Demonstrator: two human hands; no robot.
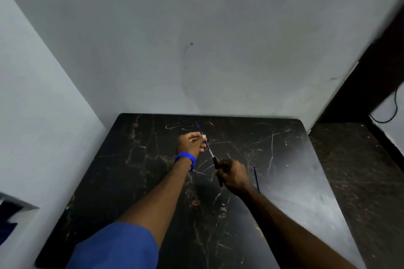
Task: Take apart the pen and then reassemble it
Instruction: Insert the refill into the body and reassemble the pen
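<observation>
We see both forearms extended forward over the dark marble-patterned desk (135, 181), hands raised above its surface near the centre. The left hand (191, 143) is curled, fingers closed together around a thin blue-and-clear refill (206, 144), whose far end projects up and away past the knuckles. A blue wristband (185, 159) sits on the left wrist, and a blue sleeve (118, 247) covers the upper arm. The right hand (232, 176) is closed on the black pen barrel (217, 169), held in line with the refill; the refill's near end meets the barrel's mouth. A second thin blue rod (256, 178) lies on the desk just beside the right wrist, apart from both hands. We cannot tell what kind of part it is. No containers appear on the desk.
</observation>
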